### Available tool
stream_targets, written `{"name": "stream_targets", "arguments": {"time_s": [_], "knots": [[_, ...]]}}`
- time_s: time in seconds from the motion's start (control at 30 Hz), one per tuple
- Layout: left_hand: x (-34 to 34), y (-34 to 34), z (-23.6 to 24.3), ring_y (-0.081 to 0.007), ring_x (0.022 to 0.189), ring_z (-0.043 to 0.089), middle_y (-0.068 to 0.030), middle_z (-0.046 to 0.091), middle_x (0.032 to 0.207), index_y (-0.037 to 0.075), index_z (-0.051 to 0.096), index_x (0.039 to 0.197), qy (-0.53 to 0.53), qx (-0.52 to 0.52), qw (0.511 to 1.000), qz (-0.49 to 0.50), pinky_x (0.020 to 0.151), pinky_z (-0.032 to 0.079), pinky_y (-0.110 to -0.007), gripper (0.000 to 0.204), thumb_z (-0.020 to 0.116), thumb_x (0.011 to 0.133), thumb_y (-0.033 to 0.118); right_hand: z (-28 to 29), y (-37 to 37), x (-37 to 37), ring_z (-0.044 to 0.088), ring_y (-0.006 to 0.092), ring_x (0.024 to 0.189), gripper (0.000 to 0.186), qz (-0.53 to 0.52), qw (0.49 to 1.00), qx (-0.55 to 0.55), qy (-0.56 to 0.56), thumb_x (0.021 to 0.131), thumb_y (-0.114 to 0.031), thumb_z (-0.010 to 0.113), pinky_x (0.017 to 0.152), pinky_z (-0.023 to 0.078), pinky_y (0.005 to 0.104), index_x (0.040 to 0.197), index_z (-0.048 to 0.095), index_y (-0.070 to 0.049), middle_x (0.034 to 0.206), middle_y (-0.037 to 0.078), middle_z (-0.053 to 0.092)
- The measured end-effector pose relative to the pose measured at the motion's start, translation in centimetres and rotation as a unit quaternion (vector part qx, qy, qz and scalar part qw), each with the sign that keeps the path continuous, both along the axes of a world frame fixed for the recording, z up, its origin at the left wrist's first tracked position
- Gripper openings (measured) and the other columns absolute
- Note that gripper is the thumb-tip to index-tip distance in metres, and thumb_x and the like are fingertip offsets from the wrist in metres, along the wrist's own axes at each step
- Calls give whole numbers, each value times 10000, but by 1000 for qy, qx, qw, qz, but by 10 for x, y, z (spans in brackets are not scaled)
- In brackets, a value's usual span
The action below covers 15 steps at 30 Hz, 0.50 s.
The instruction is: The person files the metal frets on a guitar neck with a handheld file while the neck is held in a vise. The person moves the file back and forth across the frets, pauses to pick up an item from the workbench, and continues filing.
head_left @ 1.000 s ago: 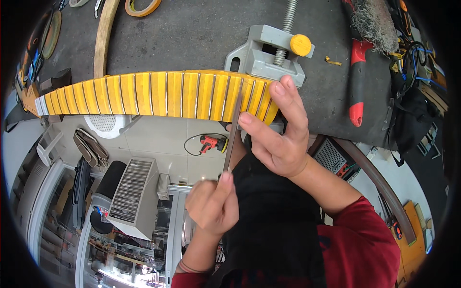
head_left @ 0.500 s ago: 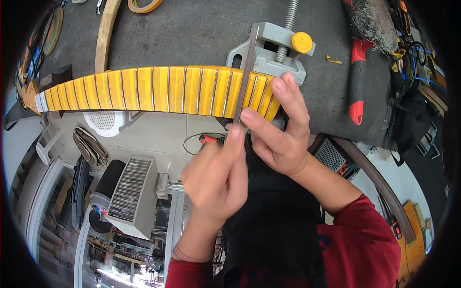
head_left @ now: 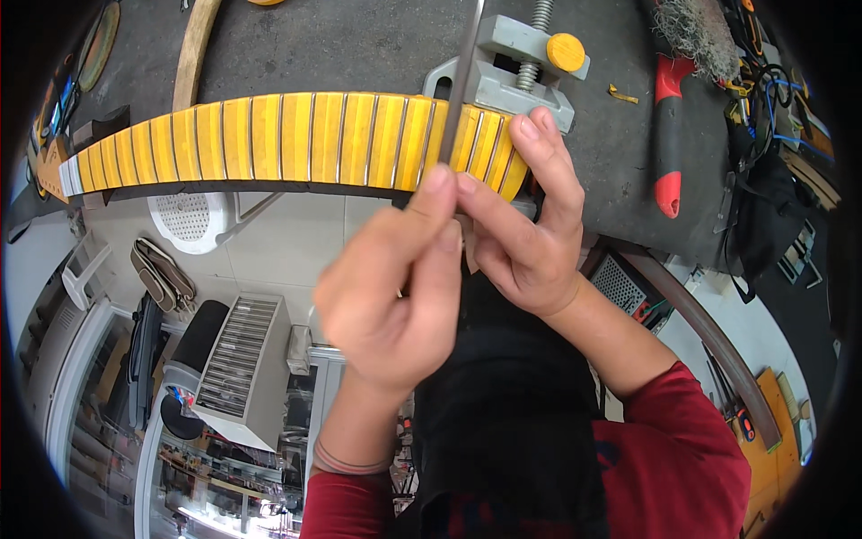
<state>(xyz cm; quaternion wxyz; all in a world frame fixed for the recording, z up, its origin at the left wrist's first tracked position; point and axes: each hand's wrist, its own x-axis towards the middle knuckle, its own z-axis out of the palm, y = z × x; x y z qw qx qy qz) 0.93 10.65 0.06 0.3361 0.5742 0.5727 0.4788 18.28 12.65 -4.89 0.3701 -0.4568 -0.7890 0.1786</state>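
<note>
A guitar neck (head_left: 296, 139) lies across the bench edge, its fretboard covered in yellow masking tape with the metal frets showing between strips. My left hand (head_left: 391, 287) is closed, thumb and finger pinching the near end of a narrow metal file (head_left: 460, 94). The file lies lengthwise along the frets' direction, over the right part of the neck, its far end reaching past the vise. My right hand (head_left: 539, 234) has its fingers apart; the index fingertip rests beside the file, and other fingertips touch the neck's right end.
Behind the neck's right end stands a grey vise (head_left: 521, 81) with a yellow knob. A red-and-black handled tool (head_left: 667, 144) and steel wool (head_left: 696, 45) lie to the right. A wooden strip (head_left: 193, 63) sits at the back left. Cables crowd the far right.
My left hand has pushed the file away from me across the neck, bringing my fingertips to the neck's near edge. The right hand stays at the neck's end. The view has shifted slightly.
</note>
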Motion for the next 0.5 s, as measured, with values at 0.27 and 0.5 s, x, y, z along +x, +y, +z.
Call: {"name": "stream_targets", "arguments": {"time_s": [0.27,0.5], "knots": [[-16,-22,-3,-110,525,550,-160,681,859,-81,476,1491,-291,-102,951,5,451,411,-220,492,645,1044,35,-1,1,0,513,451,1456,743,-8,1000,20,-7,669,58,745,1209,461,554,1348,760,-244,1545,168,509],[-21,-70,-15,-95,521,560,-113,659,780,-78,533,1429,-279,-174,944,-33,458,441,-218,423,642,1024,-32,-4,2,1,550,451,1421,749,-5,999,46,-5,658,78,701,1229,450,556,1337,761,-232,1553,171,509]]}}
